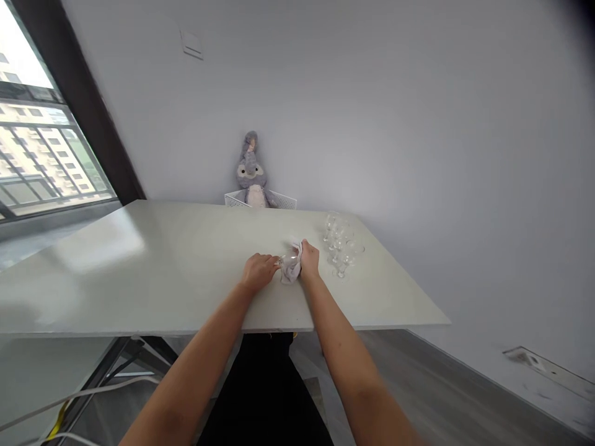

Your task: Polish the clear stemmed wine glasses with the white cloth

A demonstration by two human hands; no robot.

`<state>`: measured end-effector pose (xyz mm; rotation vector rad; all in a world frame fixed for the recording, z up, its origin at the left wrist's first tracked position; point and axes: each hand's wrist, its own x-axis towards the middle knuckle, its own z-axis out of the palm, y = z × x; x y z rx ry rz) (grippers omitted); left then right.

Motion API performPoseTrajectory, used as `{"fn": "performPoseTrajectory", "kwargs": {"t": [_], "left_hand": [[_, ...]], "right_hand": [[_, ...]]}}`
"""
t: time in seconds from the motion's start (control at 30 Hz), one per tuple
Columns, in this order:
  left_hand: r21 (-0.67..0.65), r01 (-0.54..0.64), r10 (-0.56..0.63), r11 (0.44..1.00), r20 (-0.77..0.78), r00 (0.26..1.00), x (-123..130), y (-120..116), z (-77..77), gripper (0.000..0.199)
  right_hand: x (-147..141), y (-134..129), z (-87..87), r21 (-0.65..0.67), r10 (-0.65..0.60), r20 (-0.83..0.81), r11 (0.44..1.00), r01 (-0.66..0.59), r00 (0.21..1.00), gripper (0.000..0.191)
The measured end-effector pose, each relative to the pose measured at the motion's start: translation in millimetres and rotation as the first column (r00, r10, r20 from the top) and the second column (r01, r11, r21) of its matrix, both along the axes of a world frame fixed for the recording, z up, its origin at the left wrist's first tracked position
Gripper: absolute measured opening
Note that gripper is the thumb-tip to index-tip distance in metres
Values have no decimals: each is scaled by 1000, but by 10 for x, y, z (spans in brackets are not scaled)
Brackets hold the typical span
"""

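My left hand (261, 271) is closed on the stem end of a clear stemmed glass (289, 257), which lies tilted sideways just above the table. Against the bowl of that glass, my right hand (309, 257) grips a pale cloth (291, 273). Part of the cloth hangs below the bowl, and the fingers of the right hand are partly hidden behind it. To the right of my hands, several clear stemmed glasses (341, 238) stand in a close group.
A long white table (176, 266) spans the view. Behind its far edge, a grey plush toy (251, 176) sits in a white basket (284, 202) against the wall. A window (46, 142) is at left; cables (93, 390) hang below the table.
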<state>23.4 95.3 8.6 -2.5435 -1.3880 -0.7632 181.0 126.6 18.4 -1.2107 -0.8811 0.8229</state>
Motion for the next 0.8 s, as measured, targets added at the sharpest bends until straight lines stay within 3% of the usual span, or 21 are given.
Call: {"fn": "performPoseTrajectory", "kwargs": {"t": [0.07, 0.17, 0.3, 0.43, 0.57, 0.67, 0.8], "left_hand": [[-20, -24, 25, 1000, 56, 998, 10, -11, 5, 34], [-57, -85, 94, 995, 165, 982, 34, -17, 8, 31], [-178, -88, 142, 980, 315, 938, 80, -15, 16, 26], [-248, -36, 161, 968, 504, 848, 107, -16, 26, 21], [-238, -21, 160, 971, 581, 798, 92, -6, 18, 18], [-210, -36, 145, 977, 532, 834, 78, 3, 11, 21], [-11, -16, 20, 1000, 403, 915, 76, 1, 23, 25]], "right_hand": [[-11, 9, 21, -44, 7, -252, 999, -18, 968, 26], [-54, -10, 75, -79, 67, -539, 988, -130, 840, 24], [-188, -80, 106, -3, 221, -624, 958, -285, 749, 39], [-364, -161, 12, 150, 447, -489, 889, -432, 749, 49], [-462, -210, -115, 223, 551, -165, 829, -514, 818, 45], [-456, -220, -143, 234, 537, 77, 809, -539, 840, 38], [-402, -234, -106, 215, 380, 203, 882, -420, 902, 37]]}}
